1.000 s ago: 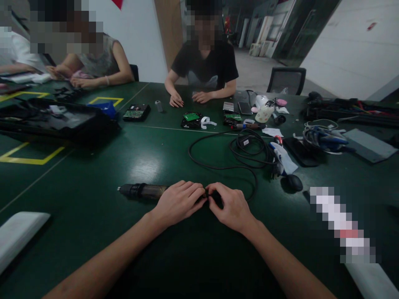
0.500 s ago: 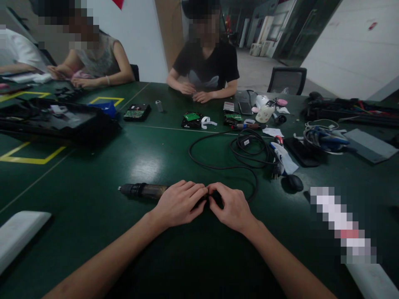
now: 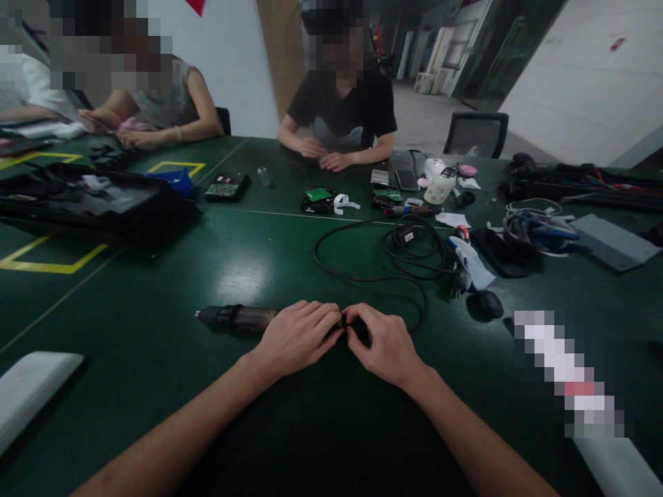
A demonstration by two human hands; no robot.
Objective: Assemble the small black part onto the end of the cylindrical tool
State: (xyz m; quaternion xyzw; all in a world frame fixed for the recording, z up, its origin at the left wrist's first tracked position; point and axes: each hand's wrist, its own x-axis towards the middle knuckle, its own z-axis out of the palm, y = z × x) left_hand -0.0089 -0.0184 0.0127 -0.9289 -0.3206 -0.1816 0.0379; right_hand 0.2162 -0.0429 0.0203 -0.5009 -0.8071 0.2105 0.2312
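Observation:
An electric screwdriver (image 3: 251, 317) lies on the green table, its dark nose pointing left. My left hand (image 3: 299, 336) is wrapped over its rear half and hides that part. At the tool's back end my right hand (image 3: 384, 339) pinches the black power cord (image 3: 425, 304) between thumb and fingers. The fingertips of both hands nearly meet there. Whether the cord's connector sits inside the tool cannot be made out. From beside my right hand the cord runs up into a loose coil on the table.
A black mouse (image 3: 487, 304), a dark phone-like slab (image 3: 501, 252) and a bundled blue item (image 3: 543, 231) lie to the right. Hard drives (image 3: 226, 186) and a small metal cylinder (image 3: 264, 176) stand farther back. A black tray (image 3: 103, 214) is at left. Co-workers sit across the table.
Both hands stay at the rear end of the screwdriver. My left fingertips have shifted very slightly; otherwise the scene looks the same.

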